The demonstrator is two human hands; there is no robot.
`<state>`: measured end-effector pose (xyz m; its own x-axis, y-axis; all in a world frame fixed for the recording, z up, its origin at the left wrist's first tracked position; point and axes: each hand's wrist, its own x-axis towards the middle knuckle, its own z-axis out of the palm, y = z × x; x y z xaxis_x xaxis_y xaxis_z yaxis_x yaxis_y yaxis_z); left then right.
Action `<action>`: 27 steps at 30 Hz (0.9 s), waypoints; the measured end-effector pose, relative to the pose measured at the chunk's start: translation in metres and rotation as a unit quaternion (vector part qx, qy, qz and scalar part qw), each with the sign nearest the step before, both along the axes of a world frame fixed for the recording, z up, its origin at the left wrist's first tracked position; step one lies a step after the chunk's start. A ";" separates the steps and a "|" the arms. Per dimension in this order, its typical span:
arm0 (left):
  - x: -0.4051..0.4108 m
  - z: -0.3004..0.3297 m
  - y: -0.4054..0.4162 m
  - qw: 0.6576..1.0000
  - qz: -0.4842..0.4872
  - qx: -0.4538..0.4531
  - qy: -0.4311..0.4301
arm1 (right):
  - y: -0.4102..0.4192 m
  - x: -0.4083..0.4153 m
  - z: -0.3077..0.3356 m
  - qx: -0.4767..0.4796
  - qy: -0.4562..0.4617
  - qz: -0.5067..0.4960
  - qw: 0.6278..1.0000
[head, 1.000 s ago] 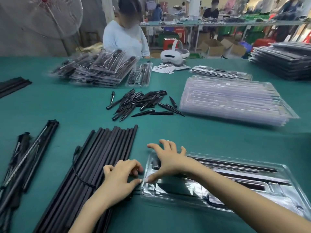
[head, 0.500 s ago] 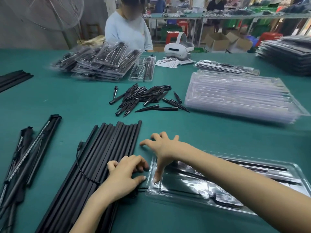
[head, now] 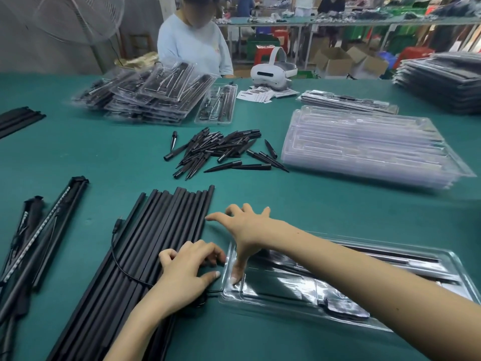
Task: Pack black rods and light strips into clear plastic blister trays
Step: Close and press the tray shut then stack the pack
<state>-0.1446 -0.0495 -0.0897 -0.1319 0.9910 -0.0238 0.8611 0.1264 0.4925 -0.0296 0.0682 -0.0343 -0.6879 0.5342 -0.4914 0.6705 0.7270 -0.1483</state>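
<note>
Spread wide, the right hand [head: 247, 225] has no grip on anything — its forefinger reaches toward the top end of the row of black rods [head: 145, 256] while its thumb presses down on the left end of the clear blister tray [head: 390, 308] that lies on the green bench [head: 104, 157]. That tray already holds dark rods and strips along its channels. Just left of it the left hand [head: 187, 274] rests on the near part of the rod row with its fingers curled; whether they pinch the thin black cable [head: 122, 267] that loops across the rods, I cannot tell. Farther left lie a few light strips [head: 44, 227] in dark housings, angled like the rods. Beyond the hands a loose heap of black tapered spikes [head: 216, 149] sits mid-bench, and to its right a stack of empty clear trays [head: 364, 147]. Filled trays [head: 148, 97] are piled at the far side, in front of another person in a pale blue shirt [head: 192, 45] — beside them a white headset [head: 270, 71] stands on some paper leaflets.
</note>
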 end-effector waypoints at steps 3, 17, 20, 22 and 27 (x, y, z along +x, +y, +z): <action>0.000 0.000 0.003 1.000 0.007 -0.002 -0.018 | -0.002 -0.003 0.002 -0.009 -0.002 -0.008 1.000; 0.013 0.001 0.024 0.991 0.033 -0.066 -0.108 | -0.007 -0.009 -0.005 -0.019 -0.008 -0.029 0.999; 0.014 0.004 0.028 0.992 0.014 -0.102 -0.067 | -0.006 -0.009 -0.007 -0.024 -0.011 -0.025 0.999; 0.015 0.003 0.030 0.993 0.006 -0.112 -0.044 | -0.006 -0.012 -0.007 -0.020 -0.023 -0.018 0.999; 0.018 -0.001 0.028 0.992 0.001 -0.128 -0.011 | -0.007 -0.015 -0.012 -0.020 -0.013 0.014 1.000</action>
<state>-0.1267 -0.0214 -0.0912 -0.1302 0.9517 -0.2782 0.8498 0.2517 0.4632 -0.0442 0.0609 -0.0459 -0.6886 0.4945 -0.5304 0.6539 0.7395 -0.1596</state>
